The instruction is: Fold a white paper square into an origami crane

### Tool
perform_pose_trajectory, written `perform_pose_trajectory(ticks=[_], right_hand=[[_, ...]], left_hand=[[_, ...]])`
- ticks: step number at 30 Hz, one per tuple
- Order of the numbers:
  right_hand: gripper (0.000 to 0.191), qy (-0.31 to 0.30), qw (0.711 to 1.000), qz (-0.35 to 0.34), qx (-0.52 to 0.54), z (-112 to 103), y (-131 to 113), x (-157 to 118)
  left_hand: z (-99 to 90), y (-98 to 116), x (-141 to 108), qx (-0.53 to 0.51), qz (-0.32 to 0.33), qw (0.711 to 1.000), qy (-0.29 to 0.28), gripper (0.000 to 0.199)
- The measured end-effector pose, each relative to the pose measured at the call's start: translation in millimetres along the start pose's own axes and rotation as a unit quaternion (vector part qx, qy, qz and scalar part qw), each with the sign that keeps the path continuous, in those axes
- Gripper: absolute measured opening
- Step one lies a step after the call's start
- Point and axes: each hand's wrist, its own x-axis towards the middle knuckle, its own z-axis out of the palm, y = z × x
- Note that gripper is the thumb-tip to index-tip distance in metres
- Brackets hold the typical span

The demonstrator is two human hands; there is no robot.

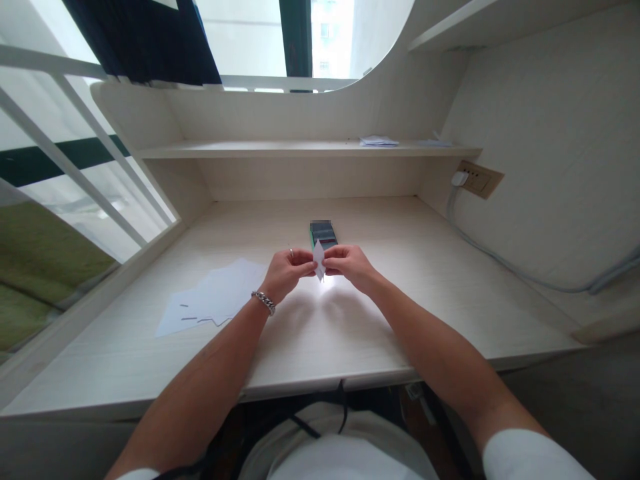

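Note:
A small piece of folded white paper [319, 259], pointed at top and bottom, is held upright over the middle of the desk. My left hand [290, 270] pinches its left side; a ring and a chain bracelet show on that hand and wrist. From the other side, the fingers of my right hand [347, 262] are closed on its right edge. Just behind the paper lies a dark phone [323, 232] with a green edge, its near end partly hidden by my hands. Several white paper sheets [215, 293] lie overlapping on the desk, left of my left hand.
Folded papers [379, 141] rest on the shelf [280, 150] above the desk [400, 320]. At the right wall, a white plug with a grey cable [500, 260] sits in a socket [481, 179]. White rails [90, 127] stand at the left.

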Motion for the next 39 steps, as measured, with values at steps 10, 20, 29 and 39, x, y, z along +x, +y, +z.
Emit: perform_pose_trajectory(ticks=[10, 20, 29, 39], right_hand=[[0.017, -0.021, 0.999, -0.012, 0.021, -1.9, 0.3, -0.7], [0.021, -0.011, 0.999, -0.033, -0.032, -2.5, 3.2, 1.3], [0.019, 0.006, 0.974, -0.175, -0.14, -4.1, 13.4, 4.6], [0.025, -0.001, 0.986, -0.141, -0.094, -5.3, 13.6, 7.2]], left_hand=[[-2.6, -1.5, 0.6, -0.045, 0.01, 0.999, -0.006, 0.018], [2.5, 1.5, -1.9, 0.024, 0.032, 0.999, 0.012, 0.016], [-1.3, -3.7, 2.7, 0.013, 0.026, 0.999, 0.026, 0.033], [-3.3, -8.1, 5.6, 0.025, 0.071, 0.996, 0.045, 0.033]])
